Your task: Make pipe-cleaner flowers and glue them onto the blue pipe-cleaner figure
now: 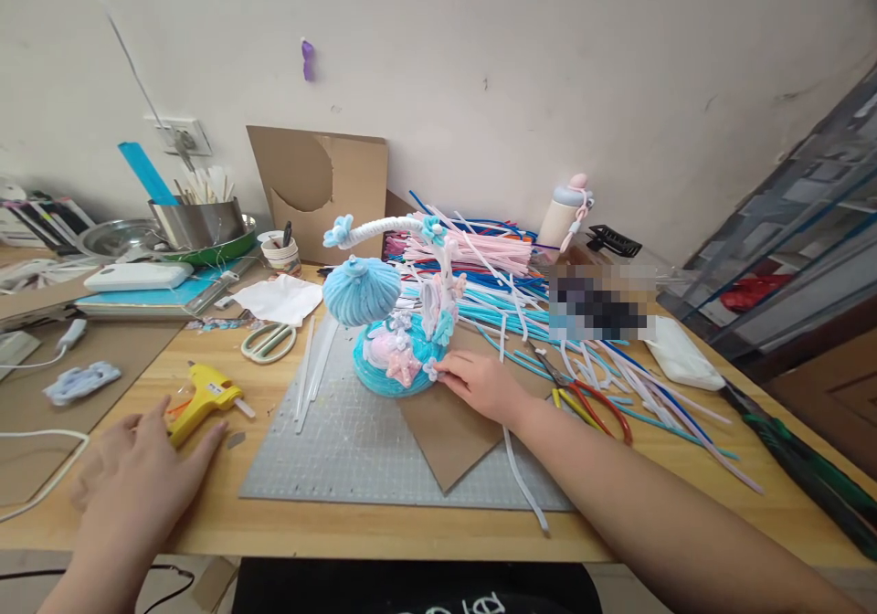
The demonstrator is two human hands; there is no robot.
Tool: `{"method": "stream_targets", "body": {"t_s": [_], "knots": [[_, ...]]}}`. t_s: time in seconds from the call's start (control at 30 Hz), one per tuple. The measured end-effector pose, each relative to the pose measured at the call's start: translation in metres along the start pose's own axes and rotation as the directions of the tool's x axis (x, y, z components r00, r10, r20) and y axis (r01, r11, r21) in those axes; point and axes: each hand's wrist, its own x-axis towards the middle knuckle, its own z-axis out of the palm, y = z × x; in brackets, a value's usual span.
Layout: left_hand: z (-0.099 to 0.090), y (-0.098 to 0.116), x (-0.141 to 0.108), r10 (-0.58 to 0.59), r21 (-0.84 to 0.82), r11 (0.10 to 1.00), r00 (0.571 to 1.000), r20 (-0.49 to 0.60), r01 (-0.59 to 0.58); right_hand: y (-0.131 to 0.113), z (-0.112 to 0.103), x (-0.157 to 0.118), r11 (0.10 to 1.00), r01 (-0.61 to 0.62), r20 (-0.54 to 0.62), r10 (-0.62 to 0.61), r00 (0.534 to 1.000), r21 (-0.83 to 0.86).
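In the head view, a pipe-cleaner lamp stands on the cutting mat (301, 468): a blue pleated shade (362, 292) hangs under a white curved arm (380, 227). Its round turquoise base (374, 381) carries a pink starfish (403, 367) and small flowers. My right hand (483, 384) reaches in from the right, its fingertips pinched on a small pale flower (431, 370) at the base's right edge. On the left, my left hand (141, 468) is spread, slightly blurred, with thumb and index finger either side of the handle of a yellow glue gun (209, 393) lying on the table.
Brown cardboard (445, 440) lies partly under the lamp. Orange-handled pliers (596, 408) and many loose pipe cleaners (472, 262) spread to the right. Green-handled scissors (270, 342), clear glue sticks (315, 367) and a white tissue (282, 299) lie left of the lamp.
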Motion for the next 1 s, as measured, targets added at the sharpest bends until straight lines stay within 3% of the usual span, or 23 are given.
{"method": "stream_targets", "body": {"t_s": [0.07,0.1,0.13,0.17,0.2,0.23,0.3,0.4,0.43,0.5,0.53,0.57,0.63,0.67,0.77,0.9,1.0], "knots": [[-0.007,0.028,-0.017,-0.003,-0.157,0.987,0.979,-0.202,-0.029,-0.003,-0.001,-0.001,1.000,0.017,-0.027,-0.016,1.000,0.015],[-0.010,0.044,-0.028,0.034,-0.200,0.977,0.976,-0.214,-0.078,-0.006,-0.002,-0.002,0.999,0.043,-0.046,-0.042,0.998,0.025],[-0.013,0.063,-0.041,0.082,-0.260,0.957,0.978,-0.194,-0.132,-0.011,-0.004,-0.003,0.996,0.086,-0.067,-0.083,0.994,0.036],[-0.015,0.082,-0.054,0.142,-0.474,0.864,0.986,-0.090,-0.167,-0.016,-0.007,-0.004,0.989,0.142,-0.085,-0.139,0.987,0.043],[-0.016,0.101,-0.066,0.220,-0.678,0.730,0.970,0.107,-0.090,-0.022,-0.010,-0.006,0.977,0.209,-0.101,-0.204,0.974,0.044],[-0.018,0.120,-0.077,0.289,-0.811,0.580,0.910,0.298,0.081,-0.029,-0.013,-0.008,0.959,0.281,-0.111,-0.276,0.955,0.038],[-0.019,0.152,-0.091,0.371,-0.829,0.362,0.750,0.548,0.427,-0.043,-0.021,-0.012,0.912,0.410,-0.091,-0.406,0.909,0.021],[-0.019,0.180,-0.095,0.483,-0.772,0.221,0.620,0.618,0.596,-0.062,-0.028,-0.016,0.872,0.486,0.028,-0.488,0.872,0.063],[-0.018,0.183,-0.094,0.503,-0.761,0.196,0.602,0.620,0.619,-0.067,-0.029,-0.017,0.880,0.462,0.050,-0.470,0.881,0.111],[-0.015,0.185,-0.090,0.495,-0.744,0.137,0.606,0.623,0.654,-0.075,-0.025,-0.019,0.928,0.270,0.015,-0.283,0.959,0.257],[-0.014,0.185,-0.089,0.471,-0.739,0.100,0.623,0.625,0.666,-0.078,-0.023,-0.019,0.929,0.110,-0.004,-0.116,0.993,0.354],[-0.012,0.185,-0.089,0.444,-0.739,0.062,0.644,0.623,0.671,-0.080,-0.019,-0.019,0.890,-0.063,0.011,0.065,0.998,0.452],[-0.008,0.186,-0.090,0.414,-0.745,0.017,0.673,0.613,0.667,-0.085,-0.013,-0.018,0.745,-0.332,0.131,0.317,0.939,0.578],[-0.007,0.187,-0.090,0.405,-0.754,0.011,0.686,0.604,0.657,-0.086,-0.011,-0.018,0.693,-0.401,0.195,0.359,0.913,0.599],[-0.004,0.191,-0.093,0.392,-0.780,0.022,0.712,0.582,0.625,-0.087,-0.006,-0.015,0.656,-0.458,0.258,0.383,0.887,0.600],[-0.002,0.192,-0.095,0.420,-0.755,0.029,0.678,0.604,0.655,-0.086,-0.007,-0.014,0.622,-0.498,0.229,0.463,0.856,0.604],[-0.001,0.191,-0.096,0.419,-0.740,0.020,0.666,0.616,0.672,-0.087,-0.009,-0.014,0.608,-0.497,0.254,0.444,0.859,0.619]]}}
